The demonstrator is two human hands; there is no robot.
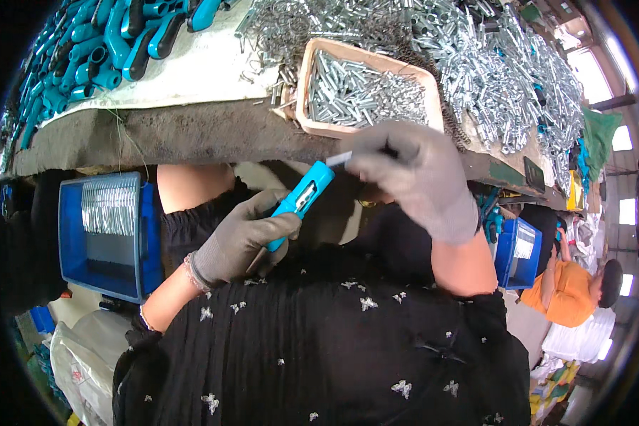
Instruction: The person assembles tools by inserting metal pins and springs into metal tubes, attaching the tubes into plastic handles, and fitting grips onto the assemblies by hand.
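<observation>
My left hand (238, 238), in a grey glove, is closed around a teal tool handle (318, 179) with a slot in its side that shows metal parts. The handle tilts up to the right, its upper end free of the fingers. My right hand (427, 186), gloved too, pinches a small grey metal piece (339, 159) just beside that upper end. Whether the piece touches the handle I cannot tell. Beyond my right hand, a pale tray (302, 106) full of small metal pins (362, 92) sits on the bench.
Teal handles (113, 42) pile up at the far left of the bench (192, 131). Springs (277, 32) and shiny metal parts (504, 85) heap up behind and right. A blue bin (99, 280) holding flat metal strips (111, 206) is at my left. Another person (564, 291) sits at the right.
</observation>
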